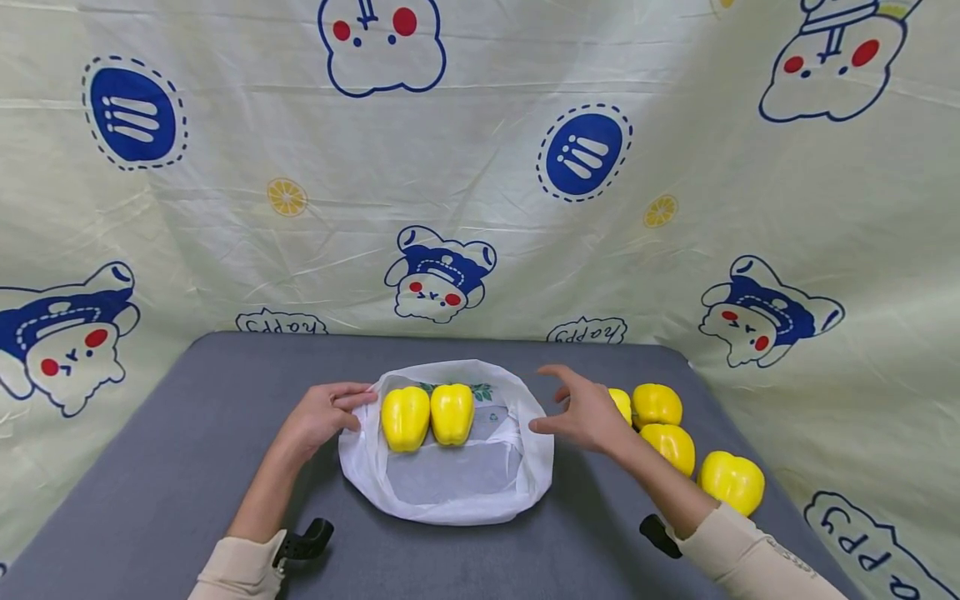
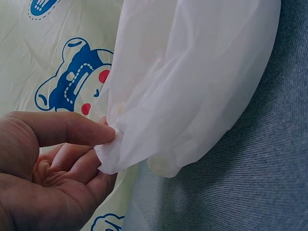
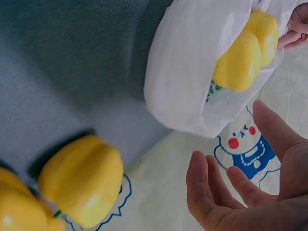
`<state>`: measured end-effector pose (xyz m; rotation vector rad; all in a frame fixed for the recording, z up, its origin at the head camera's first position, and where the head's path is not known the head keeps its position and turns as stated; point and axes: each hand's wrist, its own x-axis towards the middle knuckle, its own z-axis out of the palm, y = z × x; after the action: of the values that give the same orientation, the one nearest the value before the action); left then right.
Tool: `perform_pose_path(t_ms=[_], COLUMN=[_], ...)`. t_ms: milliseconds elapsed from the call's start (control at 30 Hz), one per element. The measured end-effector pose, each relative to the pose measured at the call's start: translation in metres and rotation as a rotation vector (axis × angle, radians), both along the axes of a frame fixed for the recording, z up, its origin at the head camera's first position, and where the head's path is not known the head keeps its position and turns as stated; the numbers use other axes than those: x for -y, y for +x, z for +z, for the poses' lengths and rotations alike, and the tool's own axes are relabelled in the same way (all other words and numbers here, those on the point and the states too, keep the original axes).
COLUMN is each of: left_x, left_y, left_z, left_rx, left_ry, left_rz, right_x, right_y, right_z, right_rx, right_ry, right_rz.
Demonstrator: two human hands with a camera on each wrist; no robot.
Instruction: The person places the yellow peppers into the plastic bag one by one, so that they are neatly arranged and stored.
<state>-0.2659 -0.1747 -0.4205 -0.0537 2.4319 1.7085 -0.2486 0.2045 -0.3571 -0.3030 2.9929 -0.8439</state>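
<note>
A white plastic bag (image 1: 465,508) stands on the grey table with its mouth rolled wide. Inside it, side by side at the back left, are two yellow bell peppers (image 1: 406,419). My left hand (image 1: 321,418) pinches the bag's left edge between thumb and fingers, plainly seen in the left wrist view on the white plastic (image 2: 192,86). To the right of the bag, my right hand (image 1: 588,412) hovers with fingers spread and nothing in it. In the right wrist view that hand (image 3: 245,192) is apart from both the bag and the loose peppers.
Several more yellow bell peppers (image 1: 732,482) lie on the right of the grey table (image 1: 187,467), partly behind the right forearm. A patterned pale sheet (image 1: 480,183) hangs behind the table. Dark wrist bands (image 1: 306,540) sit at the cuffs.
</note>
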Motion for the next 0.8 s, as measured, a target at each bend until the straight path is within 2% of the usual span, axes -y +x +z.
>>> perform_pose_path(t_ms=[467,800], left_x=[0.000,0.001], left_y=[-0.001,-0.001], left_z=[-0.001,-0.002], left_rx=[-0.005,-0.008], left_ry=[-0.007,-0.006], left_rz=[-0.004,-0.007], right_x=[-0.054,-0.093], right_y=[0.018,0.027], right_z=[0.012,0.012], right_rx=[-0.005,0.014], right_ry=[0.067,0.128], right_rz=[-0.042,-0.110])
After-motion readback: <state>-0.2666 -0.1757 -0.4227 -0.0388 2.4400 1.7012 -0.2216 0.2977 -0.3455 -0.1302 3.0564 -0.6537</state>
